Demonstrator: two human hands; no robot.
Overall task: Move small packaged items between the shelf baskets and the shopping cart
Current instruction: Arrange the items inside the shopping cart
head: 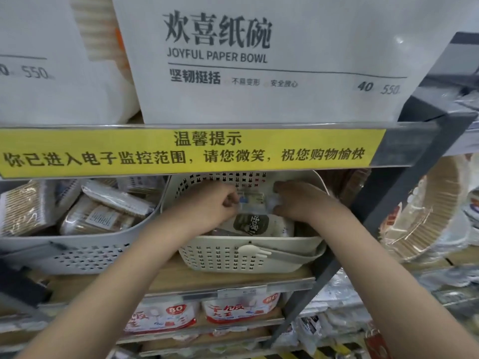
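- Reaching into the white basket (248, 255) on the shelf, both hands work at small packets in its back half; the cart is out of view.
- Left hand (212, 203) has fingers curled, pinching a small packet (252, 199) at its edge.
- Right hand (298, 200) curls over something pale and crinkled; I cannot tell just what it holds.
- Judged step: picking items out of the basket. Next calls for lifting clear of the rim and under the yellow sign (181, 151).
- Count: two baskets, the white one and a grey basket (77, 255) beside it; two hands; a dark-labelled pack (248, 224) lies near the front.
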